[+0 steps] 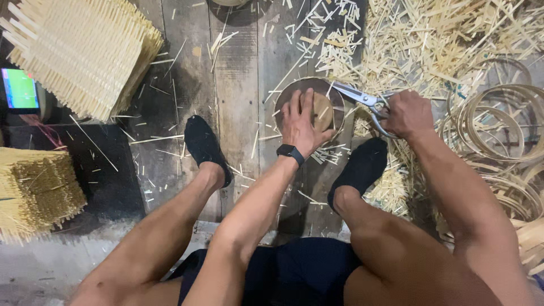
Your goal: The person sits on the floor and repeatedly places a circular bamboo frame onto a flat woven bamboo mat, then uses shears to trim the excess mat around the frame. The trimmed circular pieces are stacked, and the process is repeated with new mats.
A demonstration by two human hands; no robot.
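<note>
- A round woven bamboo piece, set in a dark ring, is pressed flat against the plank floor between the feet by the left hand, palm down and fingers spread.
- Metal shears are gripped by the right hand, fingers closed through the handles, blades lying at the piece's rim.
- Trimming of protruding strip ends appears to be the step in hand.
- A turn of the piece under the palm would be called for next.
- Offcuts and bamboo hoops are seen just beside it.

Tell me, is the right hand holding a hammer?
No, the right hand grips a pair of metal scissors, their blades pointing at the round woven piece.
</note>
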